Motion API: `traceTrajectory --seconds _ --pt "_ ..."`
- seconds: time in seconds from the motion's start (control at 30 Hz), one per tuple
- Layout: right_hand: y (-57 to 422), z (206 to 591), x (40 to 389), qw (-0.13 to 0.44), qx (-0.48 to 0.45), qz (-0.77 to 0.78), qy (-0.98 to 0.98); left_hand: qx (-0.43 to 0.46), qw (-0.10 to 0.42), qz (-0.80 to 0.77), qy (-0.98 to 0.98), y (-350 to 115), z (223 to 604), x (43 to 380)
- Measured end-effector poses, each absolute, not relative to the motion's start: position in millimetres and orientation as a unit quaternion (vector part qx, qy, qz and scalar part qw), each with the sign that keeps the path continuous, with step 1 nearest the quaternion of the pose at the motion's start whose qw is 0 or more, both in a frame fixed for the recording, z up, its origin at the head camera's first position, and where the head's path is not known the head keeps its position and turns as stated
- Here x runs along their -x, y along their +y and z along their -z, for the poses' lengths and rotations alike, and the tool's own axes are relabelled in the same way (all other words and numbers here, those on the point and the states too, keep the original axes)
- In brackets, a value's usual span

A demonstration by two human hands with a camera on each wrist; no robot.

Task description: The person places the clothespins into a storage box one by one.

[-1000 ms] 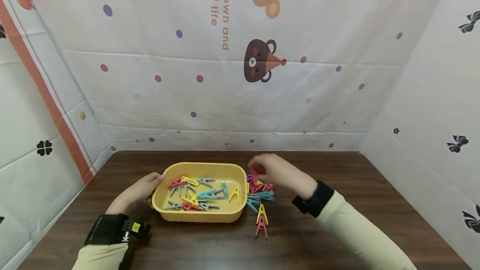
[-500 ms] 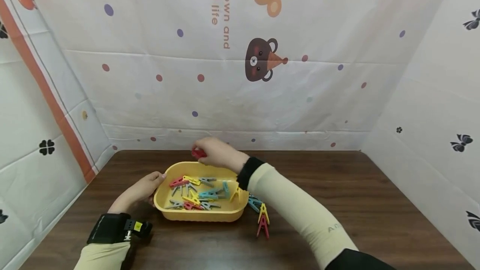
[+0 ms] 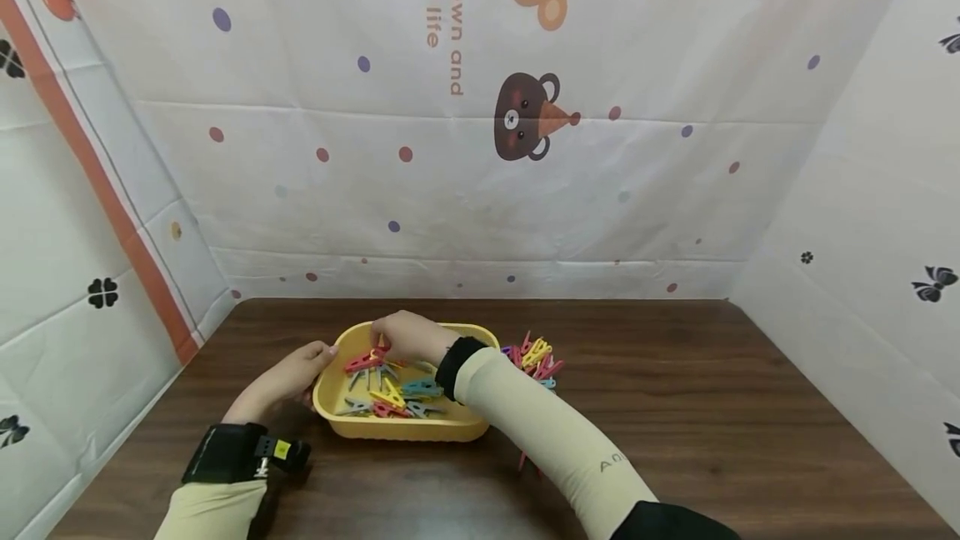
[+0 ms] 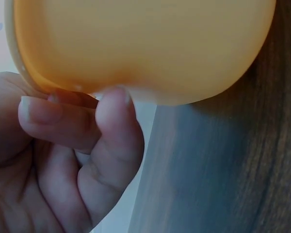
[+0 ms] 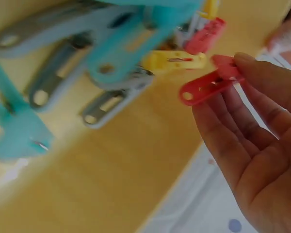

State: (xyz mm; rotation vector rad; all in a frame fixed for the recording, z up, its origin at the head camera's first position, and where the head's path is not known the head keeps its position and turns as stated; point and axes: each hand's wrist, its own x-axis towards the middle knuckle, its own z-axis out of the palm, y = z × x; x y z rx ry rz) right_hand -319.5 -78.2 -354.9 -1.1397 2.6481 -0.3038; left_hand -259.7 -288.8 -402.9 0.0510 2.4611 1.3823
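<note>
A yellow plastic basin [image 3: 405, 430] stands on the table with several red, yellow, grey and teal clothespins [image 3: 422, 388] in it. My left hand [image 3: 291, 373] holds its left end; in the left wrist view, curled fingers [image 4: 119, 126] are at the basin's edge. Over the back left of the basin is my right hand [image 3: 411, 336]. The right wrist view shows it pinching a red clothespin [image 5: 203, 88] between thumb and fingers. Near it lie a yellow clothespin [image 5: 174, 59] and grey clothespins [image 5: 119, 99]. My right forearm hides the basin's right part in the head view.
A pile of red, yellow, purple and teal clothespins [image 3: 536, 354] lies right of the basin, partly behind the right sleeve [image 3: 551, 423]. The brown wooden table [image 3: 675, 407] meets a printed cloth backdrop [image 3: 585, 215] at its rear edge.
My right hand has come from the pile on the right, across the basin's back edge, and down into the basin with the red clothespin. The left hand keeps its hold.
</note>
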Motion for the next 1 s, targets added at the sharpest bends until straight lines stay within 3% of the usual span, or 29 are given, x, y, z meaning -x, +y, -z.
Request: traceTrajectory --seconds 0.27,0.5,0.77,1.0 --pt "-70.0 374.5 318.6 0.162 0.349 0.081 0.919 -0.016 0.161 -0.480 0.862 -287.6 403.0 263.0" --pt "-63.8 361.4 317.3 0.165 0.334 0.060 0.926 -0.015 0.161 -0.481 0.862 -290.5 402.7 261.1" --pt "-30.4 299.3 314.1 0.093 0.398 0.128 0.904 -0.006 0.159 -0.479 0.863 -288.3 400.6 261.1" --pt "24.0 265.0 295.4 0.046 0.398 0.183 0.898 -0.006 0.159 -0.482 0.862 -289.1 401.5 259.7"
